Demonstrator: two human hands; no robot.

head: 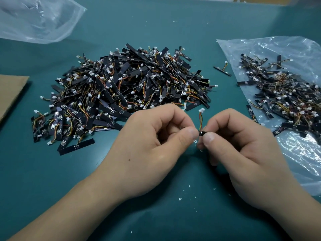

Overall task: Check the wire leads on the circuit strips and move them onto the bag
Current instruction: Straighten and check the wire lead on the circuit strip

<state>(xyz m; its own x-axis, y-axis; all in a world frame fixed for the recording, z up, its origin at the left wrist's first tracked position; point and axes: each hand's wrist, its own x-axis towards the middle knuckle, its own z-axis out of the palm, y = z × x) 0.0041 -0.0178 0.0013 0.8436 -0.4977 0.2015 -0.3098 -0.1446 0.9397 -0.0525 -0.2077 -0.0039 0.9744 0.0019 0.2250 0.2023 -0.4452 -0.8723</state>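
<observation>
My left hand point(156, 136) and right hand point(231, 141), fingers curled, pinch one strip point(201, 133) between thumbs and forefingers above the table point(43, 180), its leads point(200, 119) upright, between the pile point(121, 91) and the bag point(298, 150).

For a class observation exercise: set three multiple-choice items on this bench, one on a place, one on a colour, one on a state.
1. Where does the bag bearing strips lie relative to the big pile?
A. to its left
B. to its right
C. beneath it

2. What colour is the connector on the held strip's wire lead?
A. blue
B. green
C. white

3. How is that strip held?
A. pinched by left hand and right hand
B. lying loose in the pile
C. by the left hand alone

Key: 1 B, it lies at the far right; 2 C, it shows white; 3 A, both thumbs press it.
</observation>
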